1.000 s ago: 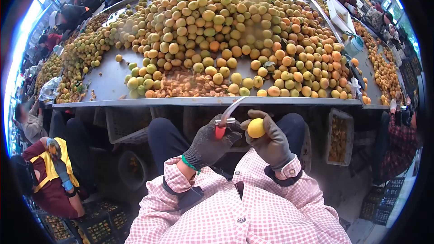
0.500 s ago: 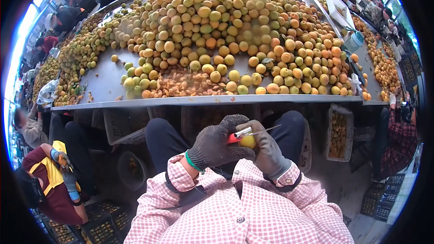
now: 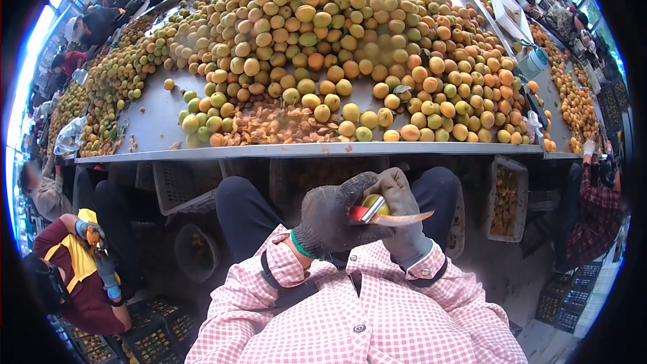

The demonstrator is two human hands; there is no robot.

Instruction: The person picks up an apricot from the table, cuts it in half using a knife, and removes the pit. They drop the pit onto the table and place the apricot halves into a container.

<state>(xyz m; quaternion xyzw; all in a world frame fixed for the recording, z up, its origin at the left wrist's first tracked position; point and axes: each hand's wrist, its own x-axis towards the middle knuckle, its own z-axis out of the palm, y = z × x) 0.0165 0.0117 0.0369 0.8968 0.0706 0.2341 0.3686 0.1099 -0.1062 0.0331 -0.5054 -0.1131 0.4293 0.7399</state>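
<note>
Both hands wear dark gloves and meet in front of my chest, below the table's front edge. My left hand (image 3: 331, 219) is wrapped round the red handle of a knife (image 3: 403, 218), whose curved blade points right. In my right hand (image 3: 402, 212) is a yellow-green fruit (image 3: 376, 203), partly hidden behind the knife's metal collar and the fingers. The blade lies across the front of the fruit and the right glove; whether it cuts into the fruit cannot be made out.
A metal table (image 3: 296, 151) bears a heap of apricots (image 3: 290, 20) and a pile of orange pieces (image 3: 276, 125). Crates, one at the right (image 3: 507, 199), and a round bucket (image 3: 197, 253) stand below. A person in a yellow apron (image 3: 84, 263) sits at the left; others work around.
The fruit and knife have come together between my hands since the earliest frame. The blade, upright then, now points right and slightly lower than half a second ago.
</note>
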